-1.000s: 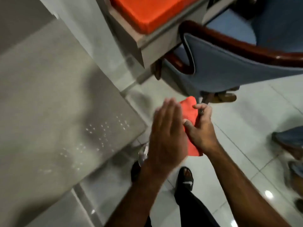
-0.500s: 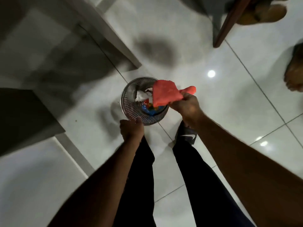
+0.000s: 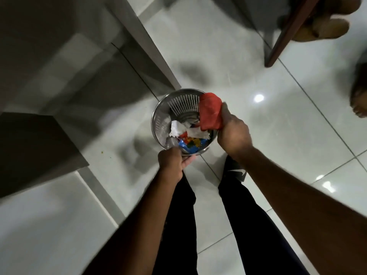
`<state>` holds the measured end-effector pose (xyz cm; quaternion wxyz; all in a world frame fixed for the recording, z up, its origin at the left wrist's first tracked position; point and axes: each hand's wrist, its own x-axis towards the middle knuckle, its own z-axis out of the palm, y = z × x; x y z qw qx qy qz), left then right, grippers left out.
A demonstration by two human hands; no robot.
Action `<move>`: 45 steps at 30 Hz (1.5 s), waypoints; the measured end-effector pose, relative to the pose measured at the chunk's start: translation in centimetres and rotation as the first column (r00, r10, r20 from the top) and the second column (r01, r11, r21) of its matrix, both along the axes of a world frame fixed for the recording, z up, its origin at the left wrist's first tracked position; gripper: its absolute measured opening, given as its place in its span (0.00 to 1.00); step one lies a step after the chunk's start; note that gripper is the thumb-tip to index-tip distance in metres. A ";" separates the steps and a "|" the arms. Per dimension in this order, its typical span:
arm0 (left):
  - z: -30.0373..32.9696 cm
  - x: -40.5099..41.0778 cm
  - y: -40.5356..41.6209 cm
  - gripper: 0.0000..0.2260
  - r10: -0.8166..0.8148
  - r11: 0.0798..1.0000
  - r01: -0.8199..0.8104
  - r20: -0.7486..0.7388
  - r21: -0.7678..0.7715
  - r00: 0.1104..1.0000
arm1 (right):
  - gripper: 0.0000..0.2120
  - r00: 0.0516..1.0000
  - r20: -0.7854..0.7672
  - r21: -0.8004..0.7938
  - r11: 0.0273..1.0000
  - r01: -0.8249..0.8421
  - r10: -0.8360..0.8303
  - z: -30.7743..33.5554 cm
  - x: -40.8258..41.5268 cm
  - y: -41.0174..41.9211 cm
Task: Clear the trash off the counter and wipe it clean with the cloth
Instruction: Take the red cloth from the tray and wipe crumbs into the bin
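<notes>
Steel bin (image 3: 158, 116) on the floor, trash (image 3: 190, 135) inside: white paper, a blue wrapper. My left hand (image 3: 172, 162) grasps the bin's near rim. My right hand (image 3: 232, 133) clenches the red cloth (image 3: 209, 114) just above the bin's far-right rim. Step, I judge: trash dumped, wiping next. Next move calls for carrying the cloth to the counter; must not drop it in.

Red cloth (image 3: 210, 114) bunched over bin's right rim. Perforated metal bin (image 3: 158, 124) upright on floor, holding crumpled white paper (image 3: 178, 129) and colourful wrappers (image 3: 191, 144).
</notes>
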<state>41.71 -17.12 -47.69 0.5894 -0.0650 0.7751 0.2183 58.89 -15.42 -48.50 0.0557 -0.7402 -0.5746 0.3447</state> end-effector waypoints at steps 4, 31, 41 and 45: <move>9.7 -0.2 -0.3 0.12 -0.007 1.000 0.007 0.027 0.014 1.000 | 0.36 0.992 0.061 0.155 0.981 -0.115 0.107 9.5 0.1 -1.0; 34.5 -9.5 -3.7 0.12 0.226 0.948 -0.236 0.068 0.212 0.972 | 0.29 0.887 0.338 0.253 0.877 -0.408 0.315 39.3 -13.3 17.2; 34.4 -12.3 -3.5 0.12 0.166 0.968 -0.177 0.074 0.179 0.983 | 0.13 0.699 0.278 0.082 0.709 -0.700 0.659 39.4 -17.9 -0.4; 33.9 -13.1 -3.4 0.13 0.138 0.972 -0.150 0.076 0.180 0.987 | 0.12 0.916 0.137 0.294 0.868 -0.401 0.376 42.5 -18.3 1.9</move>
